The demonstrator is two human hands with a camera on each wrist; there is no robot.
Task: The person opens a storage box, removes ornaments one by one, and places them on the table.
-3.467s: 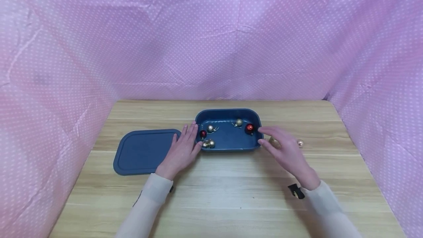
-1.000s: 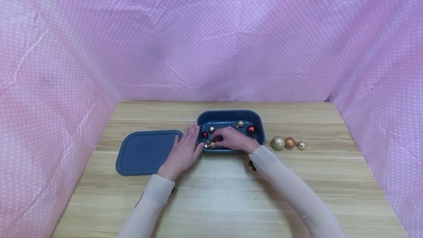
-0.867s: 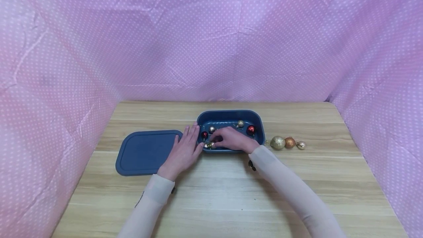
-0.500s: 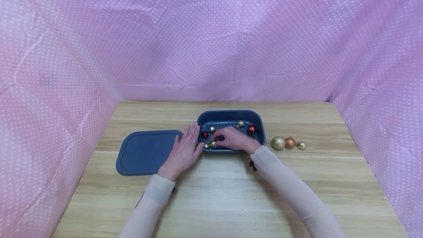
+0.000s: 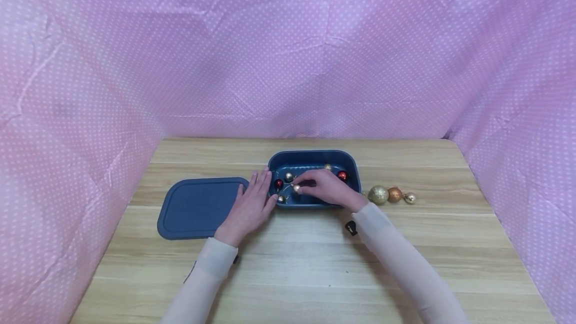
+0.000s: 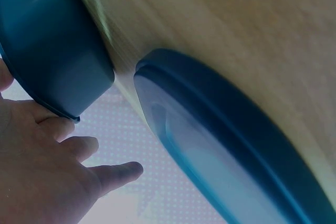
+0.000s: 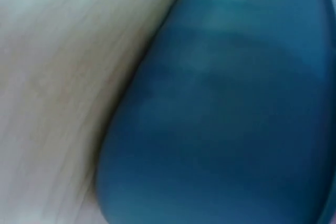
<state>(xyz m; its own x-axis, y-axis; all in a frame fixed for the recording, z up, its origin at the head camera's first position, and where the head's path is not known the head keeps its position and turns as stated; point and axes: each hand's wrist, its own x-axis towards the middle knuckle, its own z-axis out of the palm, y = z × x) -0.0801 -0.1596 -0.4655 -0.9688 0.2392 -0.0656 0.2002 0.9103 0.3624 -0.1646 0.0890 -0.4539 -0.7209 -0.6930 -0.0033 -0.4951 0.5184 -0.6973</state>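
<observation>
The lid point(image 5: 198, 207) lies left of the box point(image 5: 315, 158); three baubles point(image 5: 390, 194) line up right of it.

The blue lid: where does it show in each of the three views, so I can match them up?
Head: blue lid lies flat on the table, left of centre, beside the left hand.
Left wrist: blue lid runs diagonally from centre to lower right.
Right wrist: not in it.
Shared landmark: the blue container.

A blue lid point(image 5: 198, 207) is laid flat on a wooden table point(image 5: 315, 274), at nine o'clock. Three baubles are lined up at three o'clock: gold point(image 5: 378, 194), copper point(image 5: 395, 194), then a small pale one point(image 5: 409, 197). The table is enclosed by pink dotted cloth point(image 5: 288, 49).
</observation>
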